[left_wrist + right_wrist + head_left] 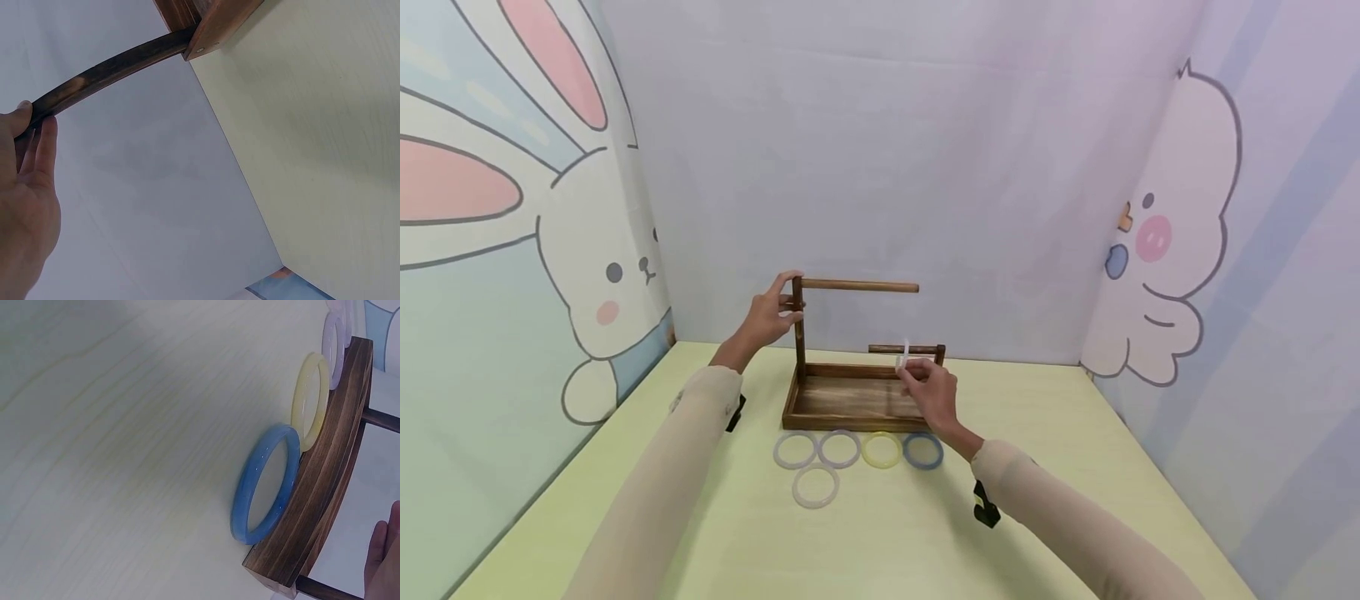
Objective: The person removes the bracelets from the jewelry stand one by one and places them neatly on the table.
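Note:
A dark wooden rack (865, 423) with a tray base, a tall post with a long rod (861, 286), and a low post with a short rod (887, 349) stands at the back. My left hand (769, 317) grips the tall post (119, 67) near its top. With thumb and fingers, my right hand (934, 392) pinches a whitish bangle (906, 350), seen nearly edge-on at the short rod; whether it encircles the rod I cannot tell. In the right wrist view only some fingers (376, 550) show, at the right edge, and the held bangle is out of sight.
Before the rack lie two pale purple bangles (777, 450), a yellow bangle (864, 450) and a blue bangle (247, 494) in a row. A whitish bangle (816, 505) lies nearer me on the pale yellow table (880, 550). Cartoon-printed curtains (880, 167) enclose the table.

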{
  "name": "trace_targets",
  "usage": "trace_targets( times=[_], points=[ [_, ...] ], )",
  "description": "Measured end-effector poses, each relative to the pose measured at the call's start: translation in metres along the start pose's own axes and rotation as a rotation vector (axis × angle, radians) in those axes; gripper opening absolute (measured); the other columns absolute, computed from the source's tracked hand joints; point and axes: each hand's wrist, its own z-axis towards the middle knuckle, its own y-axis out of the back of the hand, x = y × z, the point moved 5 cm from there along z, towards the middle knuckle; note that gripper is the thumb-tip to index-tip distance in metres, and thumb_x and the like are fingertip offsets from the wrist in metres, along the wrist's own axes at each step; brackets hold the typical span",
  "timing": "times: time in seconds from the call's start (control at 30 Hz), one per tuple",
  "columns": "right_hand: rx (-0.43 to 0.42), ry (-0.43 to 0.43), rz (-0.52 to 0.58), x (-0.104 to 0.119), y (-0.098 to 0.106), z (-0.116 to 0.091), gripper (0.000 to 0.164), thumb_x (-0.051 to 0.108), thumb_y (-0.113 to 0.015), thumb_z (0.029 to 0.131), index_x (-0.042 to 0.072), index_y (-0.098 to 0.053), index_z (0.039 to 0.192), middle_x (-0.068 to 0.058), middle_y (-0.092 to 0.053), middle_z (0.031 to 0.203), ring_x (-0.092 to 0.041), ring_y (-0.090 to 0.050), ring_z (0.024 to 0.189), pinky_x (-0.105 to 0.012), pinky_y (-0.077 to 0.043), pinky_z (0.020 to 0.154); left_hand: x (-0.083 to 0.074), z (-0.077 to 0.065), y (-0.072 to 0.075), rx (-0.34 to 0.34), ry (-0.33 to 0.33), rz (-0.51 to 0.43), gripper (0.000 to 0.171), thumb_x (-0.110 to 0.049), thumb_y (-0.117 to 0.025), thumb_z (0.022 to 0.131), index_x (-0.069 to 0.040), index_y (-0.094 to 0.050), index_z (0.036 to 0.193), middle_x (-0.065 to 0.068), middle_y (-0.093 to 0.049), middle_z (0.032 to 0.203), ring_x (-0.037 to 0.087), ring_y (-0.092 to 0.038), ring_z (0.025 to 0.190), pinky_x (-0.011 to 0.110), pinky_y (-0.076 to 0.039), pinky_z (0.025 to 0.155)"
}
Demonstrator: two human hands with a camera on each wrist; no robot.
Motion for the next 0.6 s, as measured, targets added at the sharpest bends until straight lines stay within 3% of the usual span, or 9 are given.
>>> trace_targets(
  times=[0.17,0.4,0.6],
  points=[
    [0.003,0.006,0.007,0.0015,-0.0023,-0.0009,0.017,0.013,-0.078,0.096,0.001,-0.078,0.108,-0.014,-0.079,0.090,-0.021,-0.074,0.061,-0.021,-0.055,0.055,0.0013,-0.0001,0.0000,-0.003,0.006,0.003,0.077,0.006,-0.070,0.097,-0.025,-0.033,0.157,0.026,-0.070,0.125,0.042,-0.065,0.123,0.059,-0.055,0.097],
    [0.006,-0.046,0.050,0.0023,-0.0060,-0.0041,0.015,0.008,-0.075,0.097,0.001,-0.078,0.110,-0.021,-0.078,0.095,-0.028,-0.075,0.062,-0.022,-0.058,0.058,0.0011,-0.0028,0.0006,-0.003,0.010,0.009,0.078,0.005,-0.070,0.097,-0.025,-0.033,0.158,0.025,-0.069,0.128,0.041,-0.065,0.123,0.057,-0.055,0.098],
    [0.010,-0.069,0.060,0.0022,-0.0067,-0.0048,0.018,0.009,-0.074,0.098,0.001,-0.077,0.114,-0.022,-0.078,0.098,-0.027,-0.075,0.063,-0.021,-0.058,0.059,-0.0010,-0.0031,0.0012,-0.010,0.007,0.021,0.079,0.005,-0.070,0.096,-0.026,-0.032,0.158,0.024,-0.070,0.127,0.041,-0.066,0.123,0.056,-0.055,0.099]
  ],
)
